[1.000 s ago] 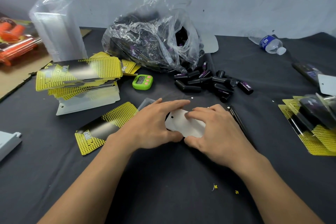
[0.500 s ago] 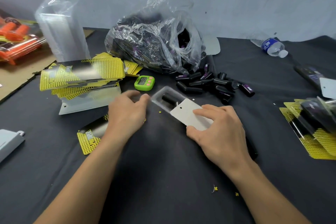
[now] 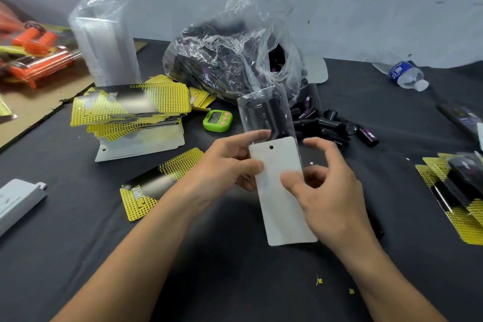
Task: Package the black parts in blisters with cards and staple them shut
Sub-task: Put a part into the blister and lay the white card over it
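Well left of the left hand: a grey box (image 3: 18, 201) at the edge of the desk (image 3: 235, 282), with orange tools (image 3: 34, 55) beyond it. Up and left of that hand: a tall blister stack (image 3: 107, 44) behind a pile of yellow cards (image 3: 130, 107). Just beside its wrist: one loose yellow card (image 3: 162, 183). Beyond its fingers: a green timer (image 3: 217, 120) and a plastic bag (image 3: 230, 60) full of black pieces.

Pinches with the left hand (image 3: 227, 165) the left edge of a white card (image 3: 279, 212), thumb on the face, forefinger stretched toward the lower end of a clear blister (image 3: 257, 107). Inside that blister: a black part (image 3: 274, 117), above the card's top end, held clear of the desk between both hands. Clamps with the right hand (image 3: 334, 201) the card's right edge, thumb pressed on the face, other fingers curled.

Beyond the right hand: loose black parts (image 3: 337, 125). Farther right: a water bottle (image 3: 405, 76) and finished packs (image 3: 460, 191).
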### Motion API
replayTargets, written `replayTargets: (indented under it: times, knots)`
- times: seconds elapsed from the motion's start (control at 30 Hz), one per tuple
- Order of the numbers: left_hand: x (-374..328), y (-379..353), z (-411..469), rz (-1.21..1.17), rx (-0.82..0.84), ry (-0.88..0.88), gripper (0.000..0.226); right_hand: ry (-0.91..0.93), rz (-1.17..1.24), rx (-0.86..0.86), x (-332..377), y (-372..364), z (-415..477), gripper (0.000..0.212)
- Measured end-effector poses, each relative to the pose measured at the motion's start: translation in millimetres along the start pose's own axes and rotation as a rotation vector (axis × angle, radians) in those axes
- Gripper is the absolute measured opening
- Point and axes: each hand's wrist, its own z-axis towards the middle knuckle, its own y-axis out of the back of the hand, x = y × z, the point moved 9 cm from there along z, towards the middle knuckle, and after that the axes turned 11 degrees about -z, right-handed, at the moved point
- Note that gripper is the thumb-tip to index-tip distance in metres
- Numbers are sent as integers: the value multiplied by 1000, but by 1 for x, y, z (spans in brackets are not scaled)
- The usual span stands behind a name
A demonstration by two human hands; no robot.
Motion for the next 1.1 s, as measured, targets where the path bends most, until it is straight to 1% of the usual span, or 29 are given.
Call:
replayTargets:
  times: [0.03,0.1,0.17,0.2,0.27,0.3,0.4,0.47,0.5,0.53,0.57,0.6,0.63,0.67,0.73,0.8,0.83,0.93,0.97,1.0,1.1]
  knots:
    - [-1,0,0,14,8,-16,54,-28,70,55,-2,-6,2,35]
    - [-2,6,0,40,-94,-61,50,-94,202,119,-7,-16,2,22]
    - [-1,13,-2,48,-226,-100,39,-171,285,118,-16,-21,1,18]
    - [0,14,-3,53,-264,-114,33,-204,309,109,-19,-23,0,16]
    - [0,11,-4,83,-287,-156,22,-222,281,78,-23,-24,-1,10]
    - [-1,8,-4,117,-279,-180,20,-212,246,54,-23,-23,-1,14]
    - [0,-7,-6,272,-227,-197,22,-171,167,-4,-20,-19,0,44]
    - [3,-9,-7,273,-237,-193,23,-156,158,13,-17,-17,-1,63]
    - [4,-8,-8,263,-254,-198,24,-153,196,51,-18,-20,-1,65]
    - [4,-6,-8,264,-280,-209,25,-154,276,102,-17,-24,-2,58]
    - [2,-3,-8,273,-311,-221,25,-166,351,162,-18,-29,-2,41]
    - [1,-1,-8,288,-338,-230,26,-179,415,235,-16,-34,-4,19]
    - [0,0,-9,305,-358,-233,29,-183,427,284,-15,-37,-5,8]
    - [0,0,-9,319,-371,-235,34,-194,421,302,-15,-39,-6,14]
    - [0,1,-11,342,-400,-238,46,-190,418,283,-16,-42,-7,13]
    - [-2,3,-12,367,-428,-264,50,-177,415,244,-14,-41,-6,26]
    - [-3,3,-14,374,-440,-285,45,-166,397,235,-14,-42,-6,31]
    - [-7,1,-16,358,-433,-319,19,-144,321,218,-15,-39,-5,38]
    - [-6,0,-16,339,-423,-312,19,-135,297,214,-15,-39,-5,40]
    - [-4,0,-14,283,-407,-299,21,-126,266,214,-15,-38,-6,41]
    - [6,2,-8,-35,-353,-238,19,-88,212,211,-13,-39,-11,45]
